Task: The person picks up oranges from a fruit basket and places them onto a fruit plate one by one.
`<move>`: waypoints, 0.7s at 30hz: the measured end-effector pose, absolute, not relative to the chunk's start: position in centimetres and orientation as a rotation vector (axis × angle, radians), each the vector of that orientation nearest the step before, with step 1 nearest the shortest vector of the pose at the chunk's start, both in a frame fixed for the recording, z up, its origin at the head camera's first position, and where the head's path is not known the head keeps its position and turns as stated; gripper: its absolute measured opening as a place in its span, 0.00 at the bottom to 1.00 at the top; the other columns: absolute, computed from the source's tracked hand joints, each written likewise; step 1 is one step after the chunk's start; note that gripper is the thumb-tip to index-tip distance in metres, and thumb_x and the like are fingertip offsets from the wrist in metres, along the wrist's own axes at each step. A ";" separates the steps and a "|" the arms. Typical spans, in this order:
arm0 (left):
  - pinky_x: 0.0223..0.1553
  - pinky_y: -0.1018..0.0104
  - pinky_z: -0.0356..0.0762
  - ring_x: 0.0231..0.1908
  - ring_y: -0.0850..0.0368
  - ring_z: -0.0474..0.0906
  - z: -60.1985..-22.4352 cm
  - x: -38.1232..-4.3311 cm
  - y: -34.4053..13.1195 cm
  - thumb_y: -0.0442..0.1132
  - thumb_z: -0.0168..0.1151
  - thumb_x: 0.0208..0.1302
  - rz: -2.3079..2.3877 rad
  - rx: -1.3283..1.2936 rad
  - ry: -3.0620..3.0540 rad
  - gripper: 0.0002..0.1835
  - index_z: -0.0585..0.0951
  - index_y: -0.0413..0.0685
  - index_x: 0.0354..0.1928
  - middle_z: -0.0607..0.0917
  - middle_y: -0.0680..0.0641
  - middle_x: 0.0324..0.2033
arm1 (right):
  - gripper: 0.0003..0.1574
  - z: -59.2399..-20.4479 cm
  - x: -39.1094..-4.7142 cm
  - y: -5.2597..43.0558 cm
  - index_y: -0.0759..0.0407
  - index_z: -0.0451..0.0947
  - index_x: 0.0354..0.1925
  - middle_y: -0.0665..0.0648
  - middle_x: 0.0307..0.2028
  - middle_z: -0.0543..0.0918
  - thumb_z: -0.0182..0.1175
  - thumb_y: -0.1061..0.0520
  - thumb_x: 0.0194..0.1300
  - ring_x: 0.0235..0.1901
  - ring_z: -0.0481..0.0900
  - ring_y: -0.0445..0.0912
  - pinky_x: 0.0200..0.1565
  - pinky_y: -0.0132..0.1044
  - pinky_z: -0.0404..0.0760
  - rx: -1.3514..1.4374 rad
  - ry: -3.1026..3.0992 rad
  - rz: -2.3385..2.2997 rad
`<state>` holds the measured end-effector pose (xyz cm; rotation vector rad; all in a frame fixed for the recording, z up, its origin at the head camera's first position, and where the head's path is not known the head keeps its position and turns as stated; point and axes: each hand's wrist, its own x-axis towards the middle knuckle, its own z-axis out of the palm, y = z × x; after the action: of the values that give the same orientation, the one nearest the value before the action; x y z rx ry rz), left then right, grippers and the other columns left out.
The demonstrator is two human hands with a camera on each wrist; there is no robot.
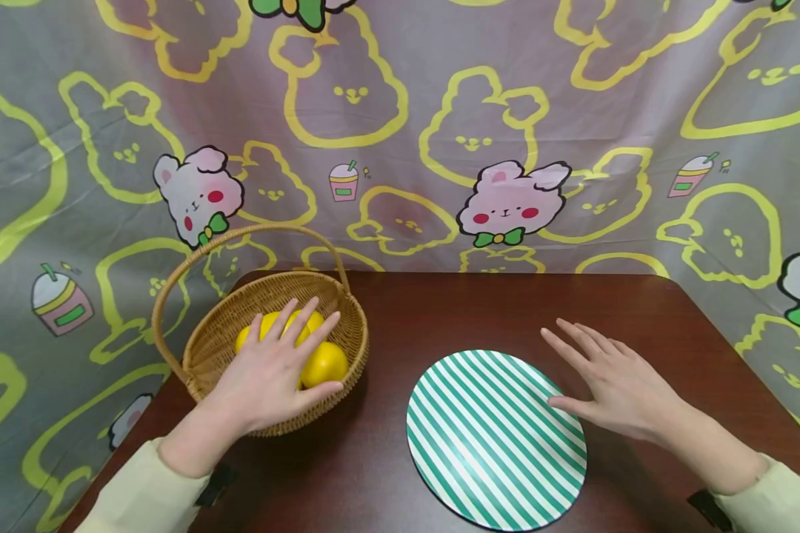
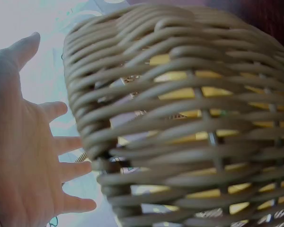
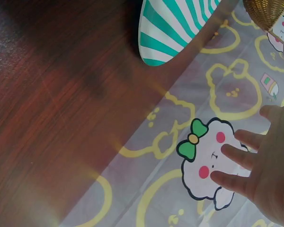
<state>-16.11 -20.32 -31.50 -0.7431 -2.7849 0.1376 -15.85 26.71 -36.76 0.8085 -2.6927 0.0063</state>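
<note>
My left hand (image 1: 270, 374), fingers spread, hovers over the near side of a wicker basket (image 1: 356, 326) with an arched handle. Several yellow lemons (image 1: 327, 363) lie inside, partly hidden behind the hand. In the left wrist view the woven basket wall (image 2: 180, 132) fills most of the picture, and the left hand (image 2: 28, 142) has its fingers straight at its edge. Beyond the right edge of a round green-and-white striped placemat (image 1: 487, 444), my right hand (image 1: 616, 385) is held up with straight fingers and nothing in it.
Both the basket and the placemat rest on a dark reddish-brown wooden table (image 1: 427, 311). Behind and beside the table hangs a grey cloth (image 1: 400, 192) printed with yellow outlines and white rabbit faces.
</note>
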 end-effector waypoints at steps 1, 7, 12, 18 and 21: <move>0.60 0.27 0.48 0.71 0.36 0.47 -31.5 -16.2 -20.4 0.75 0.47 0.59 0.134 -0.743 -2.786 0.48 0.52 0.62 0.77 0.51 0.42 0.74 | 0.61 -36.8 -15.8 26.8 0.50 0.54 0.75 0.64 0.69 0.61 0.65 0.28 0.52 0.63 0.63 0.61 0.51 0.64 0.70 0.808 -2.706 0.017; 0.61 0.28 0.47 0.71 0.36 0.46 -31.3 -16.4 -20.9 0.74 0.48 0.60 0.113 -0.736 -2.809 0.48 0.51 0.62 0.77 0.50 0.42 0.75 | 0.60 -37.2 -15.9 27.0 0.49 0.53 0.75 0.63 0.69 0.61 0.66 0.30 0.53 0.63 0.64 0.60 0.51 0.63 0.71 0.809 -2.772 0.071; 0.61 0.28 0.48 0.71 0.36 0.47 -31.2 -16.7 -21.3 0.74 0.49 0.60 0.099 -0.739 -2.824 0.48 0.51 0.60 0.77 0.50 0.42 0.74 | 0.58 -37.8 -16.0 27.1 0.50 0.54 0.75 0.64 0.68 0.62 0.65 0.29 0.55 0.62 0.65 0.60 0.51 0.63 0.71 0.811 -2.813 0.098; 0.59 0.27 0.50 0.71 0.35 0.48 -31.1 -17.2 -22.0 0.73 0.49 0.61 0.076 -0.722 -2.859 0.48 0.51 0.60 0.77 0.51 0.41 0.74 | 0.57 -38.2 -15.7 27.3 0.48 0.54 0.75 0.63 0.67 0.63 0.61 0.27 0.57 0.62 0.66 0.60 0.51 0.63 0.71 0.807 -2.870 0.135; 0.58 0.26 0.51 0.70 0.35 0.48 -31.0 -17.3 -22.4 0.73 0.49 0.61 0.075 -0.706 -2.876 0.47 0.51 0.60 0.77 0.51 0.41 0.74 | 0.56 -38.5 -15.6 27.4 0.47 0.55 0.74 0.62 0.67 0.64 0.60 0.27 0.57 0.61 0.67 0.59 0.51 0.62 0.72 0.818 -2.879 0.154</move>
<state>-17.33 -22.40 -31.02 -0.7056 -2.8757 0.0751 -15.61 27.39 -38.54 0.8180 -2.8786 0.1541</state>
